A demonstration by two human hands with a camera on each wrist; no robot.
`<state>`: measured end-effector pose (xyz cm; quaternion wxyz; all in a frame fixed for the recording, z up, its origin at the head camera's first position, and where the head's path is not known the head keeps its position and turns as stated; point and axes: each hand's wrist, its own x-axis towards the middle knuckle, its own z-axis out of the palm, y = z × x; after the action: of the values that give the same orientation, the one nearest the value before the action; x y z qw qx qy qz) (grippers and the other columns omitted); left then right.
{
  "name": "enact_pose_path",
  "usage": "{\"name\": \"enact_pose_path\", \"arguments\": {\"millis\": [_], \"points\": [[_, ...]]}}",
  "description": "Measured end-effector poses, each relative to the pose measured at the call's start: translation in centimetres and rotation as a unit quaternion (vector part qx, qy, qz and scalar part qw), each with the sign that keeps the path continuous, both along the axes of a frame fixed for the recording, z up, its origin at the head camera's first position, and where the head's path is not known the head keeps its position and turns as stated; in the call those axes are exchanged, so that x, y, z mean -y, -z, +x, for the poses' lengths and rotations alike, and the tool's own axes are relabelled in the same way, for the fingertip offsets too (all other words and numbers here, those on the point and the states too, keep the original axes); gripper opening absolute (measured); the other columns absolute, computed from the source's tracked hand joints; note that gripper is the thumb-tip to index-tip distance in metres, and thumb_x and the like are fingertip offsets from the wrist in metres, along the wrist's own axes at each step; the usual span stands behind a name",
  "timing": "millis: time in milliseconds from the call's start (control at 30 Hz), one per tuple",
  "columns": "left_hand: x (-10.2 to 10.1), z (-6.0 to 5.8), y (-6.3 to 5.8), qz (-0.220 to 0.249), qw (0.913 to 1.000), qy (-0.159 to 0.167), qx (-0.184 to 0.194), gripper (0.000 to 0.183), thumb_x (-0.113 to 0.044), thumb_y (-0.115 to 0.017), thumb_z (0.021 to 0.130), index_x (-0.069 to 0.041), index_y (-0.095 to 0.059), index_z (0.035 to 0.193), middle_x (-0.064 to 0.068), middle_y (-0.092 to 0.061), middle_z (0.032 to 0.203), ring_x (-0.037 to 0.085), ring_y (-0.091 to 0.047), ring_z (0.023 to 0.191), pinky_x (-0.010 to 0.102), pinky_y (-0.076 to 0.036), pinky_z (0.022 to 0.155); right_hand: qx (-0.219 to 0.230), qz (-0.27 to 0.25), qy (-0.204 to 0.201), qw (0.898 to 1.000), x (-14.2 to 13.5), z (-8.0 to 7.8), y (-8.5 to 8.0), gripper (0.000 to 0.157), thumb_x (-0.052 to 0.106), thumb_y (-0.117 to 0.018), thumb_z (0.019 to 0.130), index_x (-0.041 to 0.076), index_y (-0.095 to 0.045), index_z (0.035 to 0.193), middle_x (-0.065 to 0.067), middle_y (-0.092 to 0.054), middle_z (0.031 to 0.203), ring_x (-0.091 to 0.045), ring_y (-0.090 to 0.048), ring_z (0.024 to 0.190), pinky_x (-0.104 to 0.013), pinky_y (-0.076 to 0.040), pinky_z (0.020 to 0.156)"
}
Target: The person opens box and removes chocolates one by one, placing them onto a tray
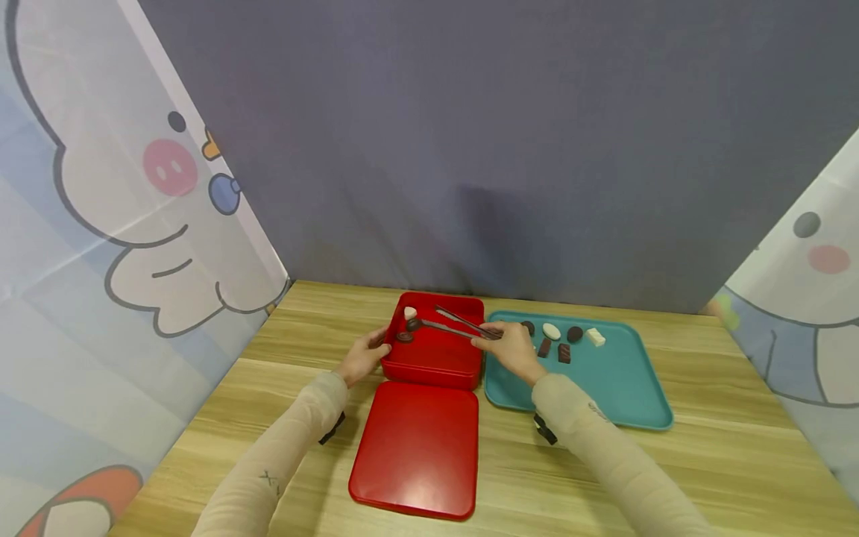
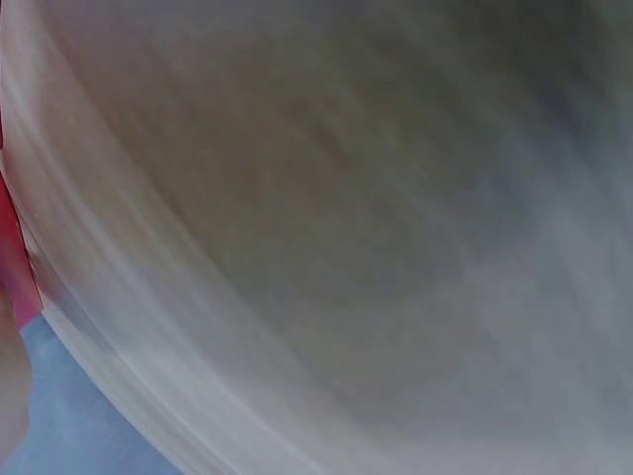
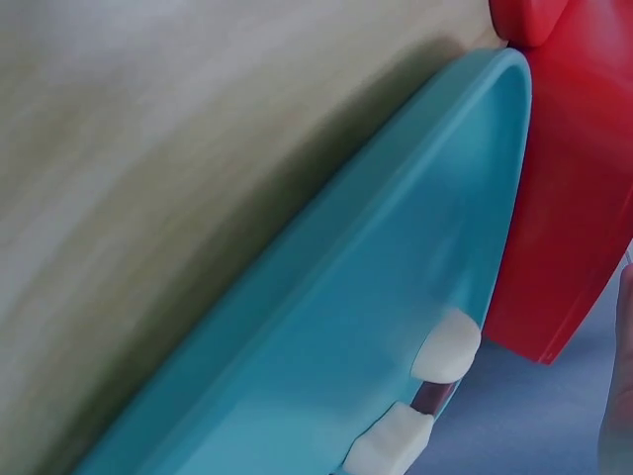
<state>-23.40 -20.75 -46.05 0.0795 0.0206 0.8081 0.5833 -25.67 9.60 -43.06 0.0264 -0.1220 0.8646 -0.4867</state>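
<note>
My right hand (image 1: 513,349) grips dark tongs (image 1: 456,330) over the red box (image 1: 429,377). Their two arms are spread apart, and a dark round chocolate (image 1: 413,325) is at the tip of the nearer arm; whether it touches is unclear. Inside the box lie a white chocolate (image 1: 410,313) and a dark oval chocolate (image 1: 405,337). At the box's left wall, my left hand (image 1: 362,358) holds the rim, thumb toward the inside. The left wrist view shows mostly blurred tabletop, with part of the hand (image 2: 12,376) at its edge.
Right of the box is a teal tray (image 1: 604,388) with several dark and white chocolates, including a white oval one (image 1: 551,332). A red lid (image 1: 416,447) lies flat before the box. Behind the wooden table (image 1: 302,321) hangs a grey curtain (image 1: 470,149).
</note>
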Motion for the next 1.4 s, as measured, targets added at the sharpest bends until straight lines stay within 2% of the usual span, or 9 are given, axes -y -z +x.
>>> {"name": "enact_pose_path", "arguments": {"millis": [167, 400, 567, 700, 867, 933, 1033, 1233, 1400], "points": [[-0.1, -0.1, 0.0, -0.003, 1.0000, 0.002, -0.001, 0.051, -0.010, -0.042, 0.096, -0.008, -0.027, 0.145, 0.018, -0.032, 0.146, 0.033, -0.031, 0.134, 0.046, -0.033, 0.106, 0.003, -0.013, -0.005, 1.000, 0.6, -0.2, 0.1, 0.039, 0.026, -0.072, 0.079, 0.008, -0.066, 0.113, -0.011, -0.065, 0.112, -0.025, -0.062, 0.097, -0.033, -0.054, 0.076], [-0.1, -0.3, 0.3, -0.003, 1.0000, 0.007, -0.005, 0.051, -0.008, -0.042, 0.096, -0.006, -0.026, 0.145, 0.019, -0.030, 0.146, 0.034, -0.030, 0.134, 0.046, -0.032, 0.106, -0.008, -0.009, -0.010, 1.000, 1.8, -0.4, 0.6, 0.036, 0.025, -0.073, 0.078, 0.009, -0.068, 0.109, -0.009, -0.067, 0.103, -0.020, -0.063, 0.086, -0.028, -0.053, 0.069], [-0.1, -0.3, 0.1, -0.003, 0.9999, 0.011, 0.000, 0.052, -0.008, -0.042, 0.097, -0.007, -0.025, 0.145, 0.019, -0.029, 0.147, 0.034, -0.028, 0.135, 0.046, -0.031, 0.107, -0.013, -0.004, -0.009, 1.000, 2.3, -0.6, 0.7, 0.035, 0.025, -0.074, 0.077, 0.010, -0.068, 0.108, -0.007, -0.068, 0.102, -0.019, -0.063, 0.086, -0.028, -0.053, 0.068], [-0.2, 0.0, -0.5, 0.009, 0.9998, 0.015, 0.009, 0.052, -0.007, -0.042, 0.097, -0.005, -0.025, 0.145, 0.020, -0.028, 0.147, 0.034, -0.027, 0.136, 0.046, -0.029, 0.108, -0.016, -0.003, -0.011, 1.000, 2.5, -0.8, 0.8, 0.036, 0.025, -0.074, 0.077, 0.009, -0.068, 0.109, -0.010, -0.068, 0.104, -0.020, -0.064, 0.088, -0.029, -0.053, 0.071], [-0.7, 0.8, -2.1, 0.010, 0.9997, 0.021, 0.012, 0.052, -0.004, -0.041, 0.096, 0.001, -0.023, 0.144, 0.024, -0.027, 0.146, 0.038, -0.026, 0.135, 0.048, -0.029, 0.108, -0.013, 0.008, -0.015, 1.000, 2.9, -0.8, 0.6, 0.035, 0.025, -0.074, 0.077, 0.008, -0.068, 0.108, -0.010, -0.069, 0.101, -0.020, -0.063, 0.084, -0.029, -0.052, 0.067], [-0.8, 1.0, -2.3, 0.008, 0.9997, 0.022, 0.012, 0.052, -0.004, -0.042, 0.096, 0.003, -0.023, 0.144, 0.025, -0.027, 0.146, 0.038, -0.027, 0.134, 0.049, -0.030, 0.107, -0.015, 0.017, -0.018, 1.000, 3.1, -0.8, 0.6, 0.035, 0.024, -0.074, 0.077, 0.008, -0.068, 0.107, -0.009, -0.069, 0.100, -0.019, -0.063, 0.083, -0.029, -0.052, 0.067], [-0.7, 0.8, -1.9, 0.014, 0.9997, 0.015, 0.015, 0.053, -0.005, -0.043, 0.095, 0.001, -0.024, 0.144, 0.025, -0.028, 0.145, 0.038, -0.029, 0.133, 0.048, -0.032, 0.106, -0.020, 0.033, -0.021, 0.999, 3.3, -0.8, 0.7, 0.034, 0.024, -0.075, 0.076, 0.008, -0.069, 0.106, -0.009, -0.069, 0.100, -0.018, -0.063, 0.083, -0.029, -0.053, 0.068], [-0.1, -0.1, 0.0, -0.005, 0.9999, 0.014, -0.002, 0.053, -0.010, -0.043, 0.097, -0.005, -0.024, 0.146, 0.021, -0.028, 0.147, 0.035, -0.029, 0.134, 0.045, -0.032, 0.107, -0.030, 0.048, -0.022, 0.998, 3.9, -1.0, 0.9, 0.033, 0.024, -0.076, 0.075, 0.009, -0.070, 0.104, -0.006, -0.070, 0.099, -0.018, -0.064, 0.083, -0.030, -0.053, 0.071], [0.1, -0.2, 0.3, -0.001, 0.9998, 0.015, -0.009, 0.053, -0.011, -0.042, 0.097, -0.005, -0.022, 0.146, 0.021, -0.026, 0.147, 0.036, -0.028, 0.135, 0.048, -0.031, 0.107, -0.044, 0.065, -0.035, 0.996, 4.4, -1.1, 1.1, 0.031, 0.022, -0.076, 0.075, 0.009, -0.071, 0.102, -0.004, -0.070, 0.097, -0.017, -0.064, 0.083, -0.031, -0.053, 0.073]]}}
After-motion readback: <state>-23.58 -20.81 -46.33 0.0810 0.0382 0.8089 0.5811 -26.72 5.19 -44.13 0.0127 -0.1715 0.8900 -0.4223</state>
